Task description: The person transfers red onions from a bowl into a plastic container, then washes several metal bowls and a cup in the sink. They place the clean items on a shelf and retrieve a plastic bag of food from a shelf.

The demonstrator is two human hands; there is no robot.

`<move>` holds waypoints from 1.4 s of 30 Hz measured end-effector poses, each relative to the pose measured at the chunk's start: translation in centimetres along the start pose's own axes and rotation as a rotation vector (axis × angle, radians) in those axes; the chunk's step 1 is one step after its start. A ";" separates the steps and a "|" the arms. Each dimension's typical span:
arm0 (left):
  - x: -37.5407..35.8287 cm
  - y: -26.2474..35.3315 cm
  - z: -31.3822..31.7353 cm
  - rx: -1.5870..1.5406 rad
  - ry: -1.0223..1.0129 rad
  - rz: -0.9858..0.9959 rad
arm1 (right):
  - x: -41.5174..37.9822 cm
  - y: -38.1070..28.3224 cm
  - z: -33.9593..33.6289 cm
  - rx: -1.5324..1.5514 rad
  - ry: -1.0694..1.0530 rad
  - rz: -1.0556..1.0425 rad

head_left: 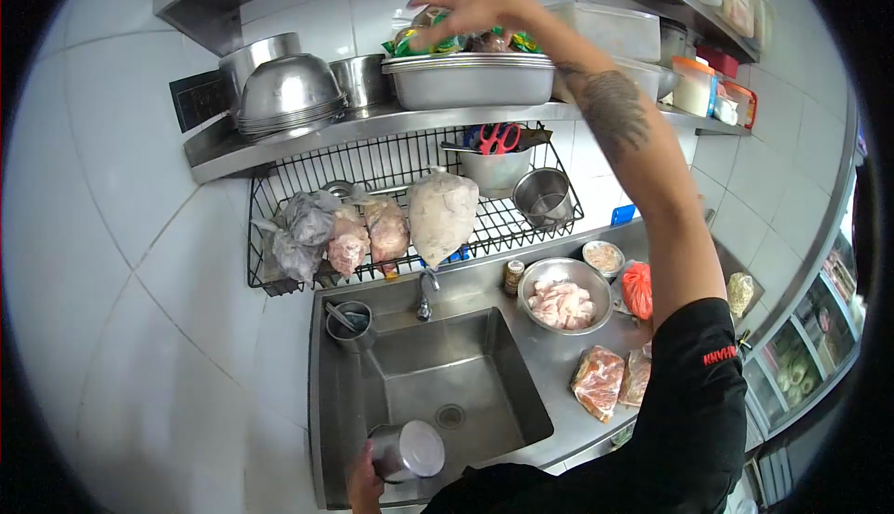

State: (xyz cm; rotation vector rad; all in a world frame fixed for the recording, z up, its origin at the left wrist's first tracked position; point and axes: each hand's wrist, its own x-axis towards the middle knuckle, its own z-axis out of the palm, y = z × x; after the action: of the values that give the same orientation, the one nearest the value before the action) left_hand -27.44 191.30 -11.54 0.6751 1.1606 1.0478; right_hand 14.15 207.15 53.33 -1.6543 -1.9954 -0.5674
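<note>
My right hand (466,16) is raised to the upper shelf, fingers apart, over green-and-yellow packets (410,44) that lie in a stack of rectangular metal trays (475,83). Whether it touches a packet cannot be made out. Low at the left front of the sink (447,365), my left hand (365,479) is wrapped round the side of a metal container (407,451) with a pale round end facing up.
A black wire rack (372,165) holds bagged meat, a large pale bag (441,216) and a metal pot (543,197). Beside the sink stand a bowl of pale meat (562,304), wrapped meat (598,382) and a red bag (637,289). Metal bowls (289,95) sit on the shelf's left.
</note>
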 end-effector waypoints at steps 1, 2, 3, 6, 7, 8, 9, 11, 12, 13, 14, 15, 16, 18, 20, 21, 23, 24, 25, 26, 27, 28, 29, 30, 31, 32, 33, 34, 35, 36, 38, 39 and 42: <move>0.1 -0.1 0.4 0.234 -0.043 0.096 | 0.4 0.2 0.4 0.051 -0.027 -0.021; 0.8 -0.2 1.8 0.212 -0.067 0.090 | 1.0 0.4 0.5 0.100 -0.055 -0.042; 1.3 -0.1 3.2 0.189 -0.092 0.084 | 1.2 0.6 0.6 0.152 -0.084 -0.063; -0.4 4.1 7.7 0.515 -0.342 0.234 | -0.8 -1.2 -1.2 0.199 -0.086 0.076; -1.8 6.3 9.7 0.788 -0.308 0.328 | -0.3 -0.6 -1.3 0.111 0.082 0.057; -1.4 6.4 10.5 0.815 -0.338 0.452 | 0.8 0.9 -1.2 0.021 0.252 0.038; -1.0 6.3 11.1 0.844 -0.367 0.574 | 1.3 1.9 -1.9 0.054 0.370 0.019; -0.7 6.7 11.9 0.885 -0.420 0.738 | 1.8 3.4 -4.0 0.234 0.553 -0.033; -0.3 6.6 12.1 0.860 -0.425 0.722 | 1.7 3.6 -5.3 0.386 0.619 -0.062; 0.2 6.3 12.2 0.837 -0.430 0.704 | 0.6 2.8 -6.7 0.430 0.666 0.030; 0.6 6.0 12.3 0.812 -0.436 0.685 | -0.4 2.3 -7.7 0.473 0.711 0.123; 0.6 6.2 12.5 0.814 -0.442 0.715 | 0.2 3.8 -8.3 0.551 0.679 0.094; 0.4 6.5 12.6 0.817 -0.451 0.745 | 2.0 6.5 -8.4 0.500 0.579 0.073; -0.4 7.3 12.9 0.827 -0.475 0.820 | 4.8 10.9 -8.0 0.402 0.375 0.034; -1.1 8.2 13.2 0.841 -0.502 0.912 | 0.1 8.1 -7.2 0.490 0.138 0.181; -1.1 8.1 13.1 0.867 -0.495 0.921 | -0.6 7.6 -6.0 0.366 0.045 0.217; -0.8 7.7 12.8 0.918 -0.479 0.940 | -1.0 7.7 -4.3 0.301 -0.049 0.333; -0.8 7.5 12.7 0.901 -0.486 0.917 | -1.2 7.5 -3.9 0.360 -0.049 0.416; -0.9 7.3 12.5 0.882 -0.492 0.893 | -1.2 7.3 -3.6 0.419 -0.050 0.498; -1.0 7.1 12.3 0.867 -0.498 0.865 | -1.4 7.2 -3.6 0.396 -0.050 0.440; -1.3 6.9 12.0 0.841 -0.493 0.841 | -2.0 6.3 -4.1 0.375 -0.049 0.382; -1.6 6.8 12.0 0.811 -0.486 0.820 | -2.3 5.9 -4.4 0.350 -0.047 0.321; -1.8 6.6 12.0 0.779 -0.482 0.798 | -1.6 6.6 -4.1 0.275 0.064 0.270; -1.5 6.2 11.8 0.816 -0.479 0.823 | -0.9 7.2 -3.8 0.191 0.177 0.227; -0.6 5.7 11.5 0.860 -0.482 0.841 | -1.4 6.2 -3.5 0.026 0.345 0.227; 0.0 4.8 11.1 0.911 -0.488 0.848 | -2.2 5.4 -3.1 -0.139 0.500 0.232; 0.3 3.9 11.1 0.955 -0.442 0.943 | -4.5 3.1 -3.3 0.007 0.709 0.097; 0.6 3.1 11.1 1.003 -0.397 1.030 | -6.9 0.9 -3.6 0.159 0.913 -0.031; 1.0 3.0 11.2 1.063 -0.421 1.190 | -8.9 1.5 -3.5 0.315 0.913 -0.169; 0.3 3.8 12.4 1.107 -0.442 1.343 | -12.1 0.3 -3.8 0.262 0.943 -0.118; -1.4 7.2 14.8 1.289 -0.643 1.162 | -18.2 -2.3 -1.9 0.513 0.839 -0.167; -1.5 8.1 15.8 1.273 -0.699 1.182 | -21.2 -1.9 -0.4 0.407 0.731 -0.143; -1.3 10.5 18.8 1.314 -0.809 1.299 | -29.6 -4.7 8.7 0.496 0.507 -0.033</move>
State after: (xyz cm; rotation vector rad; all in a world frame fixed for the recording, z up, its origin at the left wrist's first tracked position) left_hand -12.85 195.76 3.65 2.8188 0.4189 0.6524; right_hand 13.08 188.28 28.49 -1.0537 -1.6191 -0.4052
